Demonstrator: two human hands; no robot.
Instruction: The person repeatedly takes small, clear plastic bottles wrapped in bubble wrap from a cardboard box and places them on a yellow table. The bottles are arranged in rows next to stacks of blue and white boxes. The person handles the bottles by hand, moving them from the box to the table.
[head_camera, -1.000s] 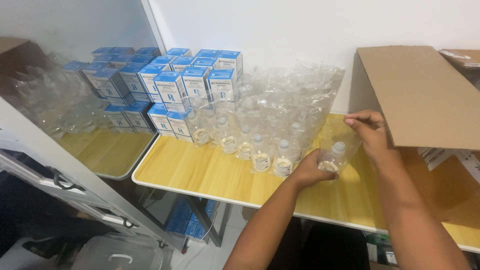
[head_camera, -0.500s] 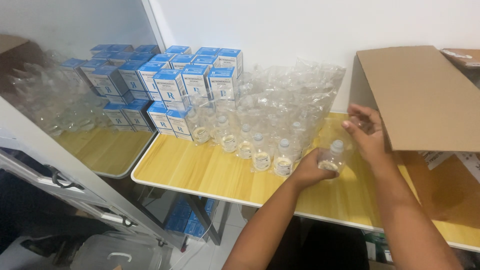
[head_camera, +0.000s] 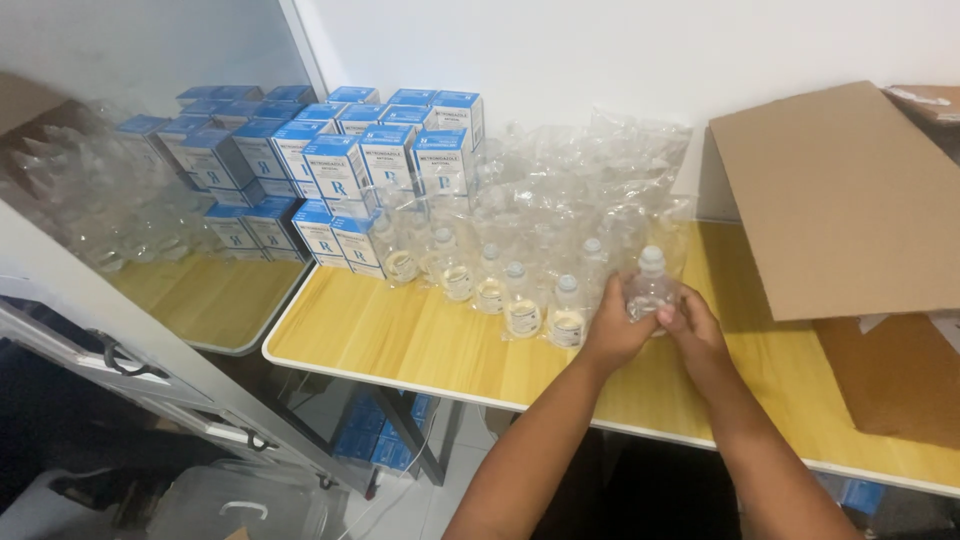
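Note:
Both my hands hold one small clear plastic bottle (head_camera: 649, 285) upright over the wooden table (head_camera: 420, 345). My left hand (head_camera: 615, 330) grips its left side and my right hand (head_camera: 693, 330) wraps its lower right side. The bottle's pale cap sticks up above my fingers. Just to the left, several similar clear bottles (head_camera: 515, 300) with pale labels stand in a row in crinkled clear wrapping. Behind them lies a heap of clear plastic wrap (head_camera: 580, 190).
Blue and white cartons (head_camera: 340, 170) are stacked at the table's back left, against a glass panel (head_camera: 150, 120) that mirrors them. An open brown cardboard box (head_camera: 850, 200) stands at the right. More blue cartons (head_camera: 385, 440) lie on the floor under the table.
My right hand has come down from the wrap at the back to the bottle. Both hands now clasp the bottle, which has shifted slightly left.

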